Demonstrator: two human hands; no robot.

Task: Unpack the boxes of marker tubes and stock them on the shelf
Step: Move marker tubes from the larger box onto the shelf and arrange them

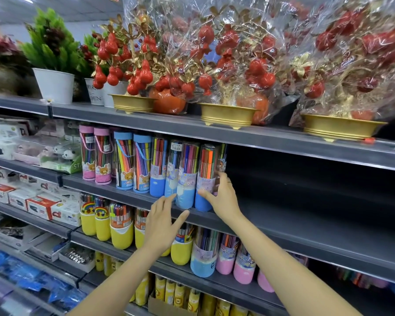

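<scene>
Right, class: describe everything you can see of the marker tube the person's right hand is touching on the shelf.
The marker tube is a clear plastic cylinder with a solid blue base, packed with upright markers showing orange, red and green. A pale printed label wraps its lower clear part. It stands upright at the front edge of the grey shelf, last in a row of similar blue-based tubes, with bare shelf to its right. The right hand grips it, thumb across the front, fingers round its right side. The left hand hovers open, lower left.

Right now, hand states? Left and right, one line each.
Left hand: open, fingers spread, holding nothing, below the blue-based marker tubes.
Right hand: gripping the rightmost blue-based tube on the shelf.
</scene>
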